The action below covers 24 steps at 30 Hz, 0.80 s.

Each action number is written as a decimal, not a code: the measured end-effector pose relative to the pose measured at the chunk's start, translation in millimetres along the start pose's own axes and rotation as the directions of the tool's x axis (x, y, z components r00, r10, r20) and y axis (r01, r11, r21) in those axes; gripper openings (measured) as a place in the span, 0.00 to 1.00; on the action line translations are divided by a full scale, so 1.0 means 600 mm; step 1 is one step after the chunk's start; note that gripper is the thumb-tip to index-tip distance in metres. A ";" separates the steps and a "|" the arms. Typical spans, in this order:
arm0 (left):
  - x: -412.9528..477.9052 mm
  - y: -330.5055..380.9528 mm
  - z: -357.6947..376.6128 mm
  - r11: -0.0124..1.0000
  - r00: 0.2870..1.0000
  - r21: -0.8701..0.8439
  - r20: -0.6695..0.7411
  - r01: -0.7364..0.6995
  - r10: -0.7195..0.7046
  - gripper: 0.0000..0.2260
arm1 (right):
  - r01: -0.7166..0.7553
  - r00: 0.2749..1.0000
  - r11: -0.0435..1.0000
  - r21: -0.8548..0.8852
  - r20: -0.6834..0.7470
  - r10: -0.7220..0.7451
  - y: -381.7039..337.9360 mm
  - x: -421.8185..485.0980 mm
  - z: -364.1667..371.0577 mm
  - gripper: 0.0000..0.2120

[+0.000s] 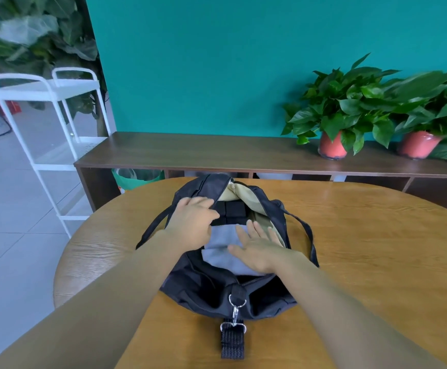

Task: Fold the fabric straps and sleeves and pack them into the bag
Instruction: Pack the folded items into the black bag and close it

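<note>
Right hand (259,251), fingers straight, flat on grey fabric (217,253)

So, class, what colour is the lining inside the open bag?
Beige lining inside the black bag, clearest in the head view.

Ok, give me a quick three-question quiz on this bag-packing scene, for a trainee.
1. True or false: the right hand lies flat on the grey fabric inside the bag.
2. What lies in the bag beyond the grey fabric? A) black folded pieces B) a water bottle C) a pair of shoes
3. Fill in: the metal clip joins the bag to a black woven ___.
Key: 1 true; 2 A; 3 strap.
</note>
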State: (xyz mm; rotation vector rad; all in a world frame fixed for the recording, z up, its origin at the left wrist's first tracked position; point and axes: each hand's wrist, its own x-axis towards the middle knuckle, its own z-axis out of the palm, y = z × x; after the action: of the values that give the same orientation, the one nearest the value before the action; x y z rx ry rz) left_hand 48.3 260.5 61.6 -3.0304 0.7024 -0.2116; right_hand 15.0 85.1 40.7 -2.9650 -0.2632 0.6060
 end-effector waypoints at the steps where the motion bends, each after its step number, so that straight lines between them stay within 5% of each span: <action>1: 0.009 -0.007 -0.007 0.999 0.999 -0.022 0.002 0.037 -0.037 0.16 | 0.001 1.000 1.000 -0.006 -0.012 -0.001 0.003 0.003 -0.004 0.31; 5: 0.038 -0.019 -0.012 0.975 0.975 -0.101 0.125 0.196 -0.183 0.17 | -0.012 0.999 1.000 0.027 -0.050 0.013 0.008 0.021 -0.017 0.30; 11: 0.072 -0.046 -0.004 0.912 0.879 -0.108 0.331 0.396 -0.343 0.40 | 0.016 0.987 0.999 0.034 -0.162 -0.010 -0.008 0.081 -0.033 0.30; 18: 0.084 -0.073 0.016 0.944 0.918 -0.055 0.256 0.326 -0.303 0.39 | 0.027 0.975 0.989 -0.146 -0.214 -0.058 -0.061 0.171 -0.013 0.33; 24: 0.070 -0.074 0.015 0.943 0.932 -0.025 0.159 0.333 -0.325 0.29 | 0.008 0.984 0.995 -0.099 -0.179 -0.025 -0.051 0.197 0.007 0.31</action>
State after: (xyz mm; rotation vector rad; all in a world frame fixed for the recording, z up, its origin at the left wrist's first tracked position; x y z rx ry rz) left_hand 106.2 282.0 60.5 -3.1512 0.1879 0.0371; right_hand 115.8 137.9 -3.6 -3.0818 -0.3087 0.3282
